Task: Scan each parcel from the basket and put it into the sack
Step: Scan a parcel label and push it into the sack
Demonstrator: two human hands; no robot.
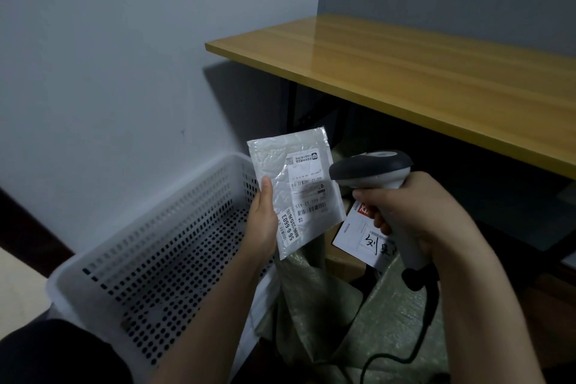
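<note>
My left hand holds a white bubble-mailer parcel upright by its left edge, thumb on the front, its shipping label facing me. My right hand grips a grey handheld barcode scanner, whose head points at the label from the right, almost touching it. The white perforated basket stands at lower left and shows no parcels inside. Below my hands lies the open greenish woven sack, with a cardboard box parcel bearing a white label inside it.
A yellow wooden tabletop juts out at upper right, dark space beneath it. Grey walls close in behind and to the left. The scanner's black cable hangs down across the sack. A dark sleeve or knee sits at bottom left.
</note>
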